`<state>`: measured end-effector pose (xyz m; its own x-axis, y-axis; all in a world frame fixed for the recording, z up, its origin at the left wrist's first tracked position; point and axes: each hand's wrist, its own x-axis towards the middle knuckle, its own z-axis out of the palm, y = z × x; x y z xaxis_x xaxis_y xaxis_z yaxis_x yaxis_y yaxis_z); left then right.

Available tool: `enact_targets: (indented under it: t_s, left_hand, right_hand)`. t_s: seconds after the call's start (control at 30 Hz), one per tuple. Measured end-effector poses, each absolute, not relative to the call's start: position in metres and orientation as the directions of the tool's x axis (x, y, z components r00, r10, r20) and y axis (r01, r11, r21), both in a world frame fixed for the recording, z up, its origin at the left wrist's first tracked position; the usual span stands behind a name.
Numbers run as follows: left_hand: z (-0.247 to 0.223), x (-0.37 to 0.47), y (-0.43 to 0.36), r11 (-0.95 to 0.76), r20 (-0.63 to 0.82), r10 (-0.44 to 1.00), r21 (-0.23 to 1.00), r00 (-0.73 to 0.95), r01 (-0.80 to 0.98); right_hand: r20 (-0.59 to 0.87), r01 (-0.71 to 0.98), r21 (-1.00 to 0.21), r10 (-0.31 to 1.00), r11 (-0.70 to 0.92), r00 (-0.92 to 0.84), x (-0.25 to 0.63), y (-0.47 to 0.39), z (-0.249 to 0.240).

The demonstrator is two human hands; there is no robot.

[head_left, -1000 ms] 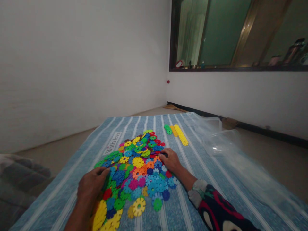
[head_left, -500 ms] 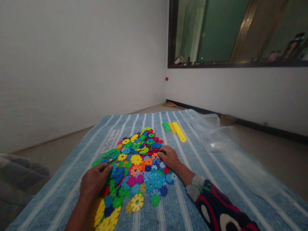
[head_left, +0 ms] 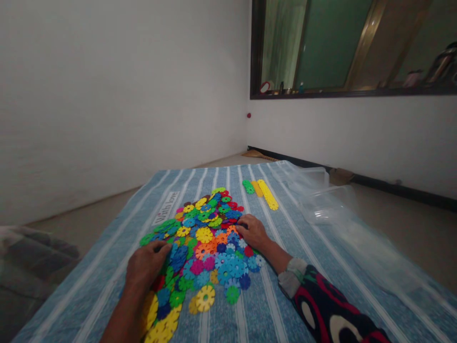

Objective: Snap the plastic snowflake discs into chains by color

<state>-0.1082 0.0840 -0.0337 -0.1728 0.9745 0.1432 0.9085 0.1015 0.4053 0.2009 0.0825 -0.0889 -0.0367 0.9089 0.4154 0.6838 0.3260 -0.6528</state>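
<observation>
A broad pile of notched plastic discs (head_left: 203, 235) in many colours lies on the striped blue cloth. At the pile's left edge is my left hand (head_left: 149, 261), its fingers bent and thumb close to them, beside some blue discs (head_left: 178, 257). My right hand (head_left: 253, 232) rests at the pile's right edge with curled fingers, near red and orange discs. Whether either hand holds a disc cannot be made out. Beyond the right hand, overlapping discs lie in rows: a short green row (head_left: 248, 186), an orange row (head_left: 256, 189) and a longer yellow row (head_left: 267, 194).
Clear plastic containers (head_left: 330, 205) stand on the right side of the striped cloth (head_left: 117, 238). A greyish, see-through bag (head_left: 32, 271) is at the far left. White walls and a dark-framed window (head_left: 335, 94) are behind.
The view has shifted slightly, so most things sit a little further right. Both hands remain at nearly the same places on the pile, with small finger movements at most.
</observation>
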Motion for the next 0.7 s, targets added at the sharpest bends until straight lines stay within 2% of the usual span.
enact_targets:
  t_s: [0.7]
  left_hand:
    - [-0.029,-0.098,0.066,0.039,0.124,0.982,0.602,-0.141,0.797]
  right_hand:
    - [0.404,0.711,-0.611,0.91,0.349,-0.1,0.208,0.079,-0.101]
